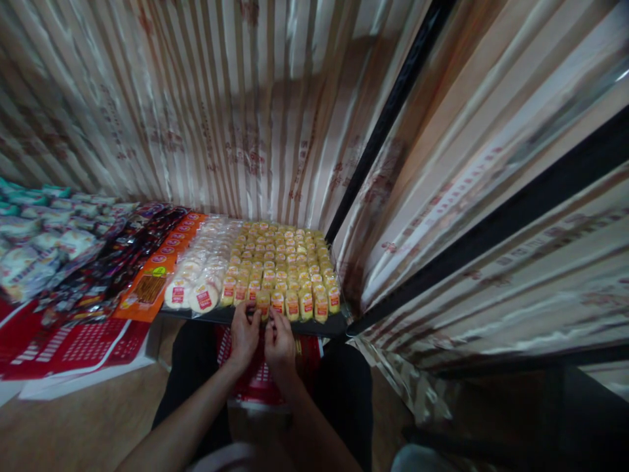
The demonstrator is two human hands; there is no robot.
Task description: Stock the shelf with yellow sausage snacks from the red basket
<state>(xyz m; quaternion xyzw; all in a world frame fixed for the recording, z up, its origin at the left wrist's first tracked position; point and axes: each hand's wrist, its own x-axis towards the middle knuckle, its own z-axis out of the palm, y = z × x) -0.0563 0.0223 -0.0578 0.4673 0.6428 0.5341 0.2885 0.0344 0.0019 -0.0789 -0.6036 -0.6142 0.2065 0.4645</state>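
Both hands meet at the front edge of a dark shelf (pixel 221 316), around one small yellow wrapped snack cake (pixel 263 303) with a red label. My left hand (pixel 245 333) has its fingers closed at the cake's left side. On the other side, my right hand (pixel 280 341) pinches at its right edge. Rows of matching yellow snack cakes (pixel 292 305) stand packed behind and beside it. Left of them lie round white wrapped crackers (pixel 203 297) with red labels.
An orange snack packet (pixel 150 288), dark glossy packets (pixel 105 265) and white-and-green packets (pixel 37 226) cover the left side. A black upright post (pixel 378 137) rises at the shelf's right corner. Striped printed sheeting (pixel 275 124) hangs behind. Red printed sheets (pixel 88 347) hang over the front.
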